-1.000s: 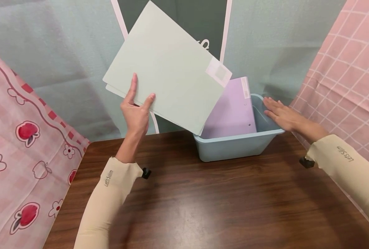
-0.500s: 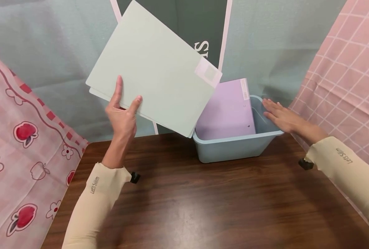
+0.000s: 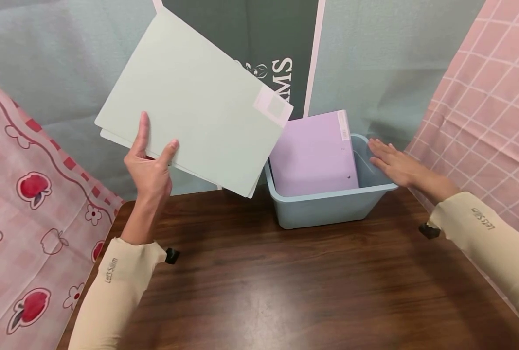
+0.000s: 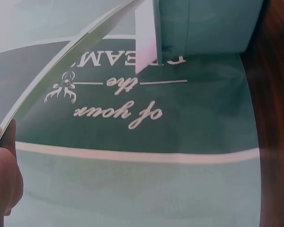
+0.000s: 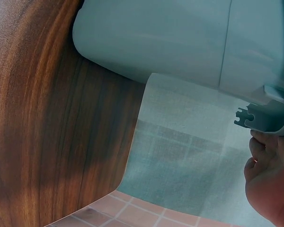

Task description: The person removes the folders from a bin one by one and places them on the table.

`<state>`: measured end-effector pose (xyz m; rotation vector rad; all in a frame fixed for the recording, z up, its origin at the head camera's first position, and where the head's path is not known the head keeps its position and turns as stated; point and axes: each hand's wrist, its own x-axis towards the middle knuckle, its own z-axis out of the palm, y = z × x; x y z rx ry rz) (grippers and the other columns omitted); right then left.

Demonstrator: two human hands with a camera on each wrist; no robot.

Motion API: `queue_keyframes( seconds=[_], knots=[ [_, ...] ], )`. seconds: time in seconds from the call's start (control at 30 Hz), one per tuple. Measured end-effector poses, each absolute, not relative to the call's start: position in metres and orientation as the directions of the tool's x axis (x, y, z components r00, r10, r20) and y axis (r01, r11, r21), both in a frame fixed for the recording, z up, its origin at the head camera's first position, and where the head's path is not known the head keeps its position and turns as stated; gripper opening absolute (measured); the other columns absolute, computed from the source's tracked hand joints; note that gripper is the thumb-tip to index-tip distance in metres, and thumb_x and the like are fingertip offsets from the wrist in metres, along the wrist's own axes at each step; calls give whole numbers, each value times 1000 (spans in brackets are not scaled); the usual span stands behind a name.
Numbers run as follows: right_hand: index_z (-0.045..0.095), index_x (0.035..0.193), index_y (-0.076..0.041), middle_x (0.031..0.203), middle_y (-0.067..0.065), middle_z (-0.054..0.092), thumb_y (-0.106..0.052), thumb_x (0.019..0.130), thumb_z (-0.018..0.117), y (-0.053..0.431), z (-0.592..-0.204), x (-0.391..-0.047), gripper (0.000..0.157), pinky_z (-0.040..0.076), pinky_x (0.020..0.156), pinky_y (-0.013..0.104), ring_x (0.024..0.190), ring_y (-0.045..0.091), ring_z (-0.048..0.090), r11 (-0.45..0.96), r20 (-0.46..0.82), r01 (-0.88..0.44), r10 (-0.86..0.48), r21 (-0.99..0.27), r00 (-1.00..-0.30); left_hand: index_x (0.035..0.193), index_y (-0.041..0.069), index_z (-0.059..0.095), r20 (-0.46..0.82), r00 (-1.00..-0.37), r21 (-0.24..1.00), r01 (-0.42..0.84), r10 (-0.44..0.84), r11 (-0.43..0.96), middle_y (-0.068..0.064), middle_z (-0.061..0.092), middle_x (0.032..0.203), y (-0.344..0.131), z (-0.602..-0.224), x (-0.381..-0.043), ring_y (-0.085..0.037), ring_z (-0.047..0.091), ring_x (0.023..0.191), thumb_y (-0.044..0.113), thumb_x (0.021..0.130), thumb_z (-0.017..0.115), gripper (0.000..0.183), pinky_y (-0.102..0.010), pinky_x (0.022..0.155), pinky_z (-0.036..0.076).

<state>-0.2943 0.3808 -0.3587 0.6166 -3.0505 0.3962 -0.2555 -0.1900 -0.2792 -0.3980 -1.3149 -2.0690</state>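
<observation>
My left hand point(image 3: 150, 170) grips a pale green file folder point(image 3: 189, 102) by its lower left edge, thumb and index finger on the near face. It is held tilted in the air, a whitish label near its right corner. In the left wrist view the folder appears nearly edge-on. To its right, a purple file folder point(image 3: 316, 155) with two small holes and a label leans in a light blue plastic bin point(image 3: 329, 211). My right hand point(image 3: 392, 163) rests on the bin's right rim, fingers straight; the right wrist view shows the hand point(image 5: 270, 175) against the rim.
The bin stands at the back of a dark wooden table point(image 3: 259, 272). Behind hangs a grey-green cloth point(image 3: 382, 58) with a dark lettered panel point(image 3: 241, 29). Pink patterned cloths hang at the left point(image 3: 36, 233) and right point(image 3: 482, 97).
My left hand has moved left and slightly down with the pale green folder, drawing it away from the bin and uncovering more of the purple folder. My right hand stays at the rim.
</observation>
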Motion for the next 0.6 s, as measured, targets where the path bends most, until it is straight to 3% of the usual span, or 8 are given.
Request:
queue_keyframes(
  seconds=[0.2, 0.6],
  knots=[
    [9, 155, 2, 162, 19, 2, -37, 108, 24, 382, -358, -292, 63, -3, 121, 48, 149, 35, 0, 898, 48, -367, -367, -244, -929, 138, 9, 53, 557, -745, 693, 660, -366, -290, 0, 48, 147, -204, -281, -251, -10, 42, 137, -26, 68, 72, 81, -30, 108, 39],
    [10, 155, 2, 161, 23, 7, -35, 108, 26, 386, -359, -290, 62, -2, 121, 48, 149, 36, 2, 890, 63, -374, -371, -260, -926, 136, 8, 55, 539, -761, 701, 643, -361, -307, -3, 48, 148, -237, -283, -244, -15, 44, 136, -30, 66, 70, 81, -29, 102, 45]
  ],
)
